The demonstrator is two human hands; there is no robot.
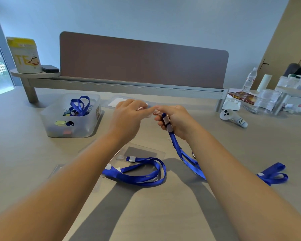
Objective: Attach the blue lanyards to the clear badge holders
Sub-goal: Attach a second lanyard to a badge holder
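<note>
My right hand (175,120) grips the clip end of a blue lanyard (186,157), whose strap hangs down to the table and trails off to the right (273,173). My left hand (127,115) pinches a clear badge holder (147,110) just left of that clip; the holder is mostly hidden by my fingers. A second blue lanyard (146,173) lies looped on the table over another clear badge holder (142,153). More clear holders lie at the near left (59,168) and behind my hands (115,101).
A translucent bin (71,117) with a blue lanyard and binder clips stands at the left. A brown divider panel (142,65) runs across the back. A white controller (233,117), plastic containers and a water bottle (249,80) crowd the right.
</note>
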